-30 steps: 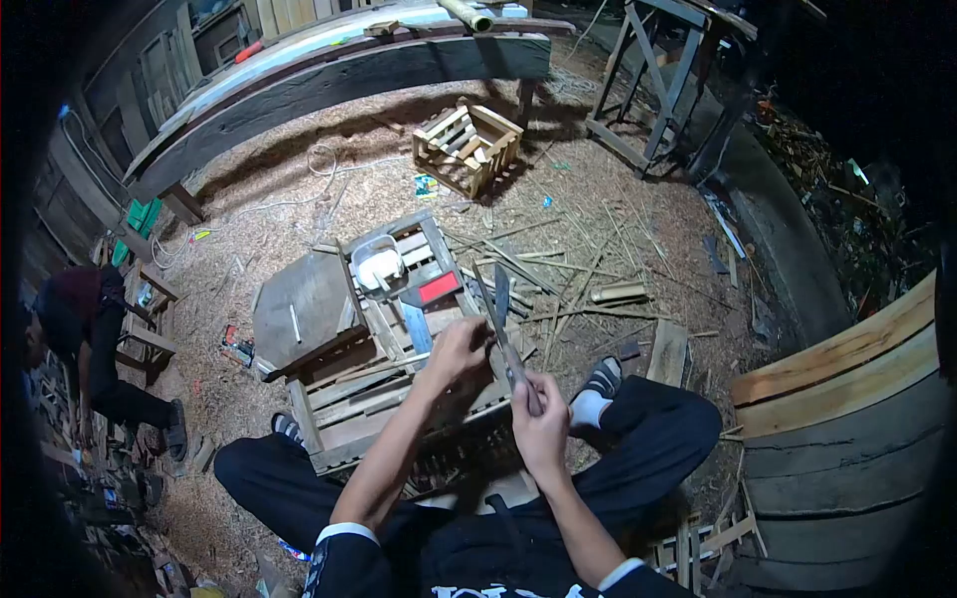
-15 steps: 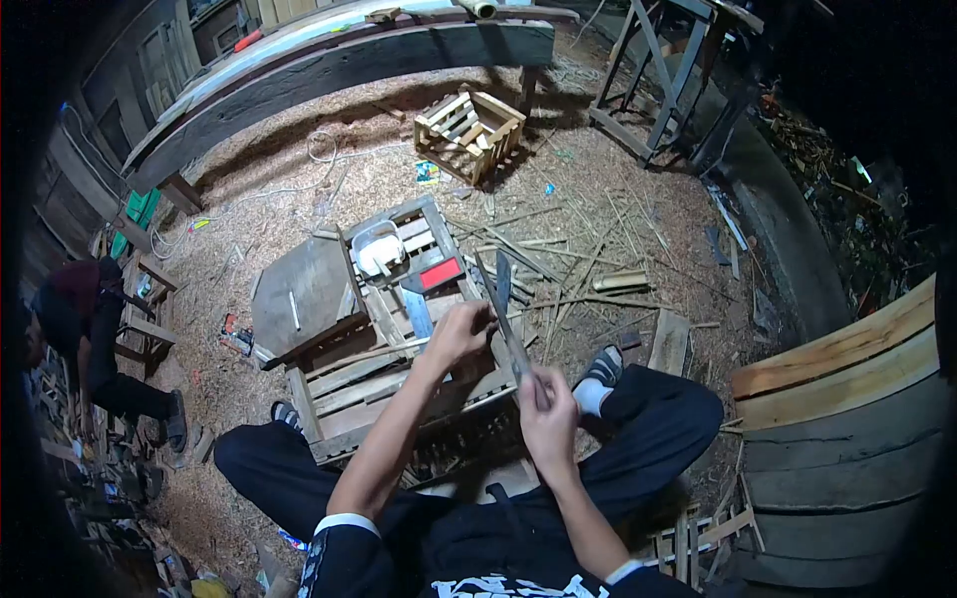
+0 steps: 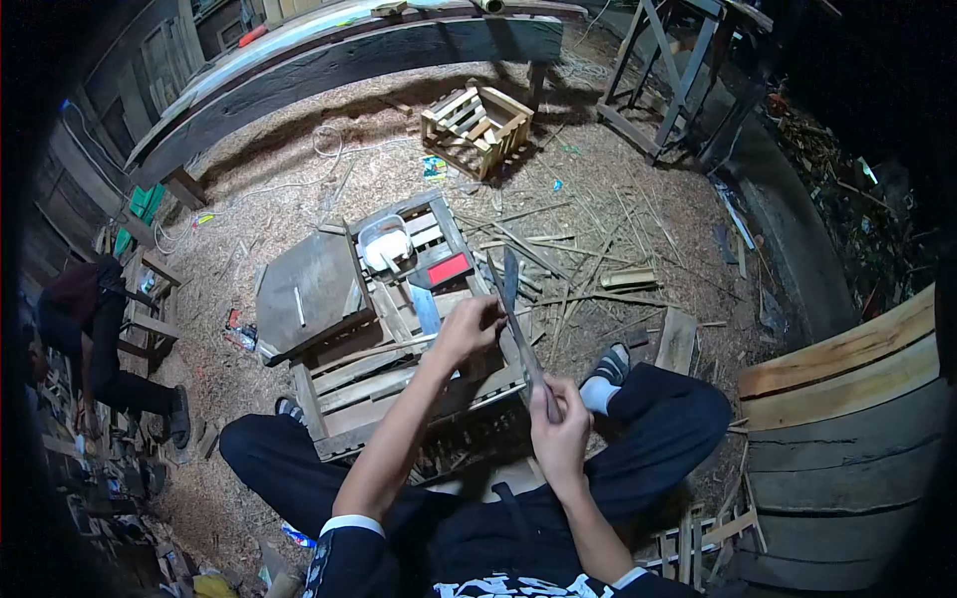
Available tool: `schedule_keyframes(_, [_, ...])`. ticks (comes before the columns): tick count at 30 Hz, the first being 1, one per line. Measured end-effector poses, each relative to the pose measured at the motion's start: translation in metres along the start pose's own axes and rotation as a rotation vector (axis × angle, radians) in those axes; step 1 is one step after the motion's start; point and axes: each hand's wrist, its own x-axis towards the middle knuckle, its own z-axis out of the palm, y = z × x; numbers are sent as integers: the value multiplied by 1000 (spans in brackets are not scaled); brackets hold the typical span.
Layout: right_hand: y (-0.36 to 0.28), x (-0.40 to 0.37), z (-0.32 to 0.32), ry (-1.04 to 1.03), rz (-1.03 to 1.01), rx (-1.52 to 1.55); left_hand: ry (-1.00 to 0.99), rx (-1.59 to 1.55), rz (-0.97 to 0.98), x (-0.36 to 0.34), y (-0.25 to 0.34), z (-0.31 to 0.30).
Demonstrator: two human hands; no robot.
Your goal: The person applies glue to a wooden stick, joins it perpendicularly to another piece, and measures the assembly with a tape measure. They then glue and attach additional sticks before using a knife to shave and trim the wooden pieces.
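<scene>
My right hand (image 3: 562, 429) is closed round the dark handle of a long, narrow knife (image 3: 522, 344), its blade slanting up and away to the left. Beside that blade my left hand (image 3: 469, 332) is closed, thumb and fingers pressed together; what they pinch, if anything, I cannot make out. Both hands are over the near right part of a low slatted wooden bench (image 3: 331, 439). Just beyond the knife lies another dark blade (image 3: 510, 274). On the bench are a red block (image 3: 449, 269), a bluish flat blade (image 3: 425, 309) and a clear tub (image 3: 385, 244) with white contents.
A wooden board (image 3: 309, 284) covers the bench's left side. Further off stand a slatted crate (image 3: 478, 130) and a long workbench (image 3: 379, 55). Thin strips (image 3: 588, 269) litter the shavings-covered floor. Planks (image 3: 847, 399) stand at right; another person (image 3: 100, 339) bends at far left.
The whole view has shifted slightly, so things sit a little further right and lower. My hands keep nearly the same places at the knife; the right wrist has turned slightly.
</scene>
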Motion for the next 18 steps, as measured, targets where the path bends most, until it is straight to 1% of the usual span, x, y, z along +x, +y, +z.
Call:
schedule_keyframes(1, [-2,9,7,0,10,5,-8,4,-7,-1,4,-3])
schedule_keyframes(3, [-7,31,15,-21,-27,-59,-61,92,-103,1,7,-3])
schedule_keyframes(4, [0,24,11,-24,-36,-32,67,118,-34,-5,7,1])
schedule_keyframes(7, [3,-5,-5,-1,-69,-98,41,124,30,-2,-7,3])
schedule_keyframes(8, [5,2,7,35,-88,-8,36,65,30,-1,-6,4])
schedule_keyframes(9, [6,15,14,33,-106,-23,23,63,23,0,-6,2])
schedule_keyframes(11, [-1,30,15,9,-139,-112,-66,-52,-123,2,2,-1])
schedule_keyframes(12, [1,24,10,13,-143,-109,-48,36,-149,2,13,-4])
schedule_keyframes(13, [7,9,1,9,-90,-65,-49,36,-146,-1,7,-2])
schedule_keyframes(14, [12,1,-6,1,-49,-22,-15,2,-71,0,1,0])
schedule_keyframes(15, [11,0,-8,-16,-34,-97,19,-29,2,3,2,-1])
schedule_keyframes(16, [13,9,-1,-12,-19,-2,52,-4,46,1,2,1])
schedule_keyframes(17, [11,19,8,-6,4,95,42,-1,40,2,2,-1])
schedule_keyframes(18, [11,21,9,-4,18,95,21,-14,9,3,1,-1])
